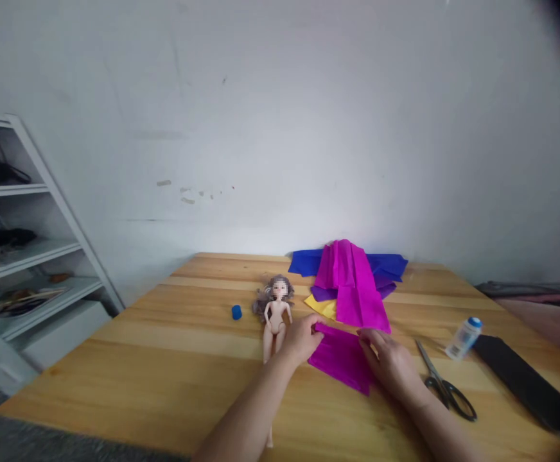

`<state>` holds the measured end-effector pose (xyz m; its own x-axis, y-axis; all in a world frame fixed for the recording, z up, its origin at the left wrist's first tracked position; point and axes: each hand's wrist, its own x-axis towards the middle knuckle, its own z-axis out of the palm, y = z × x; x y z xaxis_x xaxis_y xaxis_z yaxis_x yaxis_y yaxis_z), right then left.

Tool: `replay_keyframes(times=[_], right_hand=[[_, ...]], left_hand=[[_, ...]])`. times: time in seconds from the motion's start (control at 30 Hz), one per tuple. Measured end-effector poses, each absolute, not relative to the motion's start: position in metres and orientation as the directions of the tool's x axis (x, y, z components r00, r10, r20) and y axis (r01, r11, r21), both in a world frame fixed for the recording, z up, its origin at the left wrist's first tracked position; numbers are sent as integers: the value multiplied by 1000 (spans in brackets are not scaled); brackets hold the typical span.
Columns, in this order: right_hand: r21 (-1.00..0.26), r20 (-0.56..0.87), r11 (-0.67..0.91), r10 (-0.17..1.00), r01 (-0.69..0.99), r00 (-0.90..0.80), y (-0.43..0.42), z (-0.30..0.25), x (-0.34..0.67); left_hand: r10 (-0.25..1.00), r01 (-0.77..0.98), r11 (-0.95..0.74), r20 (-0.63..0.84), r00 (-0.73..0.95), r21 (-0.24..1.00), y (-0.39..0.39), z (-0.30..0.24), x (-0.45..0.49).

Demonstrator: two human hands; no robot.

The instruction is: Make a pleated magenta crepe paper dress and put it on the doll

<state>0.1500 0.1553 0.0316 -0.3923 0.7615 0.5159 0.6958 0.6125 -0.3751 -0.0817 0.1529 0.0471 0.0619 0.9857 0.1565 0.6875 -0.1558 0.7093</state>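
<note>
A small piece of magenta crepe paper point(338, 359) lies on the wooden table point(174, 359) between my hands. My left hand point(302, 339) pinches its left edge with the fingers curled closed. My right hand point(390, 362) rests on its right edge, fingers pressing down on the paper. An unclothed doll point(275, 314) with grey-purple hair lies on its back just left of my left hand.
Behind the piece lies a pile of magenta point(352, 282), blue point(309, 262) and yellow point(322, 307) paper sheets. Scissors point(446, 385), a glue bottle point(463, 338) and a black flat object point(525, 385) lie to the right. A blue cap point(236, 312) sits left of the doll. White shelves point(24, 256) stand at left.
</note>
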Motion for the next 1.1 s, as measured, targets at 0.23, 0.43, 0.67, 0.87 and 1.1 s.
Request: replay_keyframes(times=[0.23,0.43,0.67,0.87,1.1], right_hand=[[-569,408,637,768,521,-493,151,44,152],[-681,351,529,843,506,-408,151,46,151],[-667,313,497,863,555,-397,152,47,148],[-593,382,600,797,538,-468,149,56,145],[-555,373,582,813,594,-448,148,56,142]], left_hand=[[975,693,-205,210,79,691,150,56,-81],[973,692,-213,216,83,690,151,59,-83],[970,687,-220,227,82,693,151,62,-82],[972,684,-197,231,44,703,150,62,-82],[975,685,-182,222,31,706,152,57,-82]])
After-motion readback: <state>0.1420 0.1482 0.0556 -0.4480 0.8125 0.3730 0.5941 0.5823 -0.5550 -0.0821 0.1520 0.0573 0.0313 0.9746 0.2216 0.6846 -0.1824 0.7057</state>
